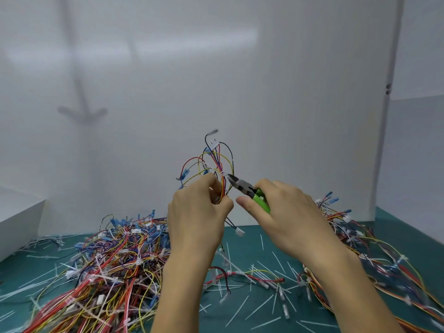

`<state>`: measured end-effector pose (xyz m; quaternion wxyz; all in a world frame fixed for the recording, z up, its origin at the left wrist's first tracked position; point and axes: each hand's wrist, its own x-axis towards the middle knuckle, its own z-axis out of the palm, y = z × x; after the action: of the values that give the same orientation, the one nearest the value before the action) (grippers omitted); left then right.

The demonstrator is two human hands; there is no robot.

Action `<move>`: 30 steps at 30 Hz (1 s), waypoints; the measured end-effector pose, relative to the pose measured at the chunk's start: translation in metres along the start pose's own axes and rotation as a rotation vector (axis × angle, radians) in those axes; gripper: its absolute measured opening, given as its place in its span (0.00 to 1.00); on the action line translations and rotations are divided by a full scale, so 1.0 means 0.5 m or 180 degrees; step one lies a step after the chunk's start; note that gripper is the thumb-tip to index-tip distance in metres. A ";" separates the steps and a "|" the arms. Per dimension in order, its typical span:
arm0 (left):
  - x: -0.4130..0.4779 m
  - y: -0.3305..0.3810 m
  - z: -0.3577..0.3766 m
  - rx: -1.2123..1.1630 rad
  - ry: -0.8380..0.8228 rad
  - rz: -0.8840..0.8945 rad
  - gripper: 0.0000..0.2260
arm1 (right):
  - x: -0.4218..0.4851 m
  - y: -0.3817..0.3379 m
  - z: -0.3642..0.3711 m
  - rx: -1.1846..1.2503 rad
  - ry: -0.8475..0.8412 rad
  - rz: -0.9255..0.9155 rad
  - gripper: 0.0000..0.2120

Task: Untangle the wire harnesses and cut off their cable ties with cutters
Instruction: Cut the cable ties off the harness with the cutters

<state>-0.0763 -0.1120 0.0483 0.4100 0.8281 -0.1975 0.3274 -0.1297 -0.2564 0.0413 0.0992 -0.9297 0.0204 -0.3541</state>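
Head view: much is covered or cut off. The left hand (199,212) hides the stretch of wire harness (216,164) it holds, and the right hand (288,217) swallows most of the green handles of the cutters (242,186). The left pile (115,267) of harnesses runs off the bottom edge. The right pile (360,248) runs off the right edge behind the forearm. Both are too knotted and blurred to count strand by strand.

There are two hands, one pair of cutters, one lifted harness, two piles and one white box (19,222) at the left. The loose cut ties (262,306) on the bench (413,227) are too many to number.

The left fingers (212,182) are curled tight round the harness, holding it upright above the bench between the piles. The right fingers and thumb (245,203) wrap the cutters' handles. The grey metal nose sits just beside a white cable tie (223,174) binding the bundle. Whether it touches, or how far the blades part, cannot be told.

The harness is thin, glossy wire in red, yellow, blue and black, looping upward to small white plastic connectors and blue terminal sleeves. The cut ties are thin, straight white plastic strips. The bench top is matt teal, and smooth white panels (264,80) stand behind it.
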 end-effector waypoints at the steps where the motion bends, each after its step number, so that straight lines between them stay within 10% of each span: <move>1: 0.000 -0.001 0.000 0.0018 0.0003 0.0013 0.05 | 0.000 0.001 0.002 -0.0029 0.0001 0.0000 0.23; 16: -0.001 0.002 -0.001 -0.0022 -0.0066 0.0146 0.06 | 0.001 -0.004 0.004 0.0066 0.0233 -0.0047 0.22; 30: 0.005 -0.002 -0.001 -0.1587 -0.0605 -0.0372 0.02 | 0.007 0.008 -0.011 0.1161 -0.0177 0.0305 0.27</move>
<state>-0.0739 -0.1113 0.0496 0.5990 0.7385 -0.2616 0.1654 -0.1309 -0.2616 0.0470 0.2834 -0.9037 -0.0027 -0.3209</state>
